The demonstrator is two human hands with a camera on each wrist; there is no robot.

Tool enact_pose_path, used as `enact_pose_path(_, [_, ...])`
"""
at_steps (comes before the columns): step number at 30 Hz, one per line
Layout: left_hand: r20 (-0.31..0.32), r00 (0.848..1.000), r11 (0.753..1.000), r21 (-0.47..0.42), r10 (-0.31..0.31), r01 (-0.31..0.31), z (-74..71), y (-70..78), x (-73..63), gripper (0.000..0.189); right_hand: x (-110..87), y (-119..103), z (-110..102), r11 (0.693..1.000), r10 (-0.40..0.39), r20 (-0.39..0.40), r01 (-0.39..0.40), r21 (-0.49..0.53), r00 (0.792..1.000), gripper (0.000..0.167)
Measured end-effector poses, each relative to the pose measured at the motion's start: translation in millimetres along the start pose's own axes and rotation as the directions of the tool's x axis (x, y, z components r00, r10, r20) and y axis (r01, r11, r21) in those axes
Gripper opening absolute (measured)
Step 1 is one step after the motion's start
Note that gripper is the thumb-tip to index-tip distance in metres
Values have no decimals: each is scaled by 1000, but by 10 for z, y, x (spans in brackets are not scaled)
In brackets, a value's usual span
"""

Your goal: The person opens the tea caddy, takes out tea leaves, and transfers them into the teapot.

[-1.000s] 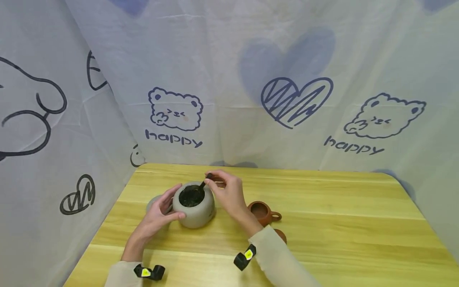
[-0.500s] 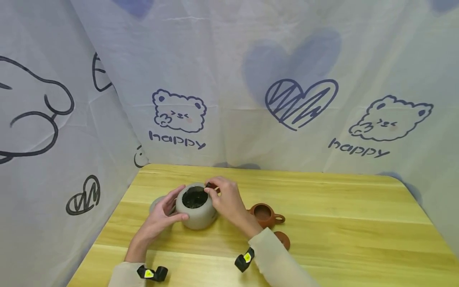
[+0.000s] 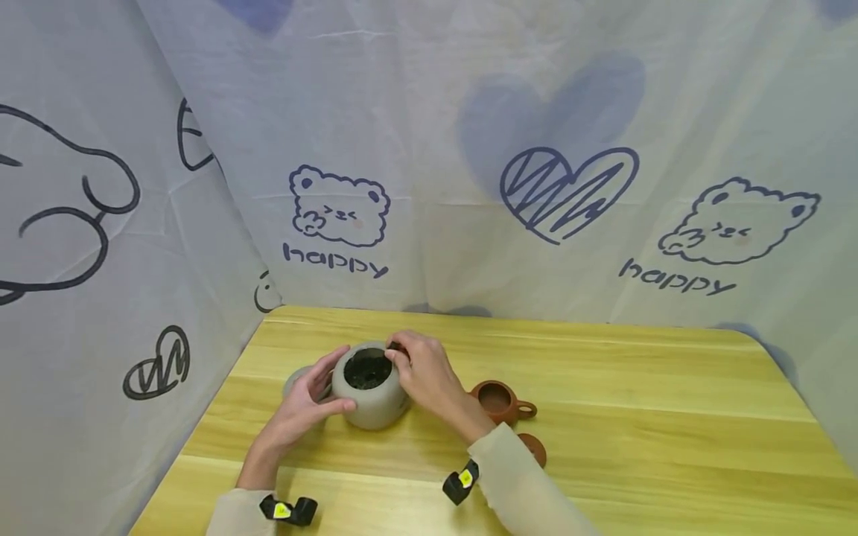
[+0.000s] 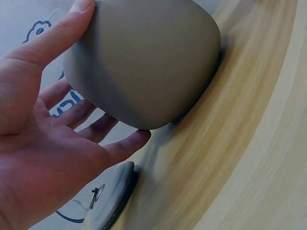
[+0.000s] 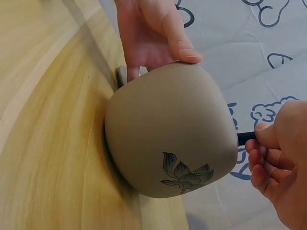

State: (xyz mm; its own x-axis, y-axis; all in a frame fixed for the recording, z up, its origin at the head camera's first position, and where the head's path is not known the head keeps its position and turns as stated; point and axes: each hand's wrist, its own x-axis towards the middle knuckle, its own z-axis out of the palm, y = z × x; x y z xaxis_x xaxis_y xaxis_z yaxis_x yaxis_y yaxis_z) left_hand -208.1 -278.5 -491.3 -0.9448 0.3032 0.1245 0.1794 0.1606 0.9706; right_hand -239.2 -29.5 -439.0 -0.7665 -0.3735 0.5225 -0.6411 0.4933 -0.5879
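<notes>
A round grey ceramic tea jar [image 3: 374,409] stands on the left half of the table, with dark loose tea leaves [image 3: 369,376] in its mouth. A lotus drawing [image 5: 188,175] marks its side in the right wrist view. My left hand [image 3: 303,406] grips the jar from the left, thumb in front and fingers spread round the far side. At the rim, my right hand [image 3: 425,372] pinches the black handle [image 5: 246,137] of a slim tool, probably a tea scoop. Its lower end is inside the jar, hidden.
Behind my left hand lies a grey lid [image 4: 112,199] with a small metal knob. To the right of the jar are a brown clay teapot [image 3: 507,418], uncovered, and its round lid [image 3: 534,450]; my right forearm partly covers the pot. Printed cloth [image 3: 429,246] hangs behind the wooden table [image 3: 637,417].
The right hand has lowered, so the black handle sits deeper in the jar and shows less. The left hand keeps its grip. The whole view has shifted slightly.
</notes>
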Motion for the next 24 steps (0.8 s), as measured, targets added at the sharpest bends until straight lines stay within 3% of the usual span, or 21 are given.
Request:
enact_pose_path(6, [-4,1000,1000,-4,5,-5,11,-14,-1,85,-30,23,17,1000,13,-29,-12,18,999,6])
enact_pose_path(15, [-21,1000,1000,-3,3,-3,8,-34,22,86,-39,51,43,984,107,-10,-105,143,994,11])
enact_pose_path(24, [-32,1000,1000,-6,1,-1,14,-31,23,86,-67,38,62,932,272,-19,-258,255,962,14])
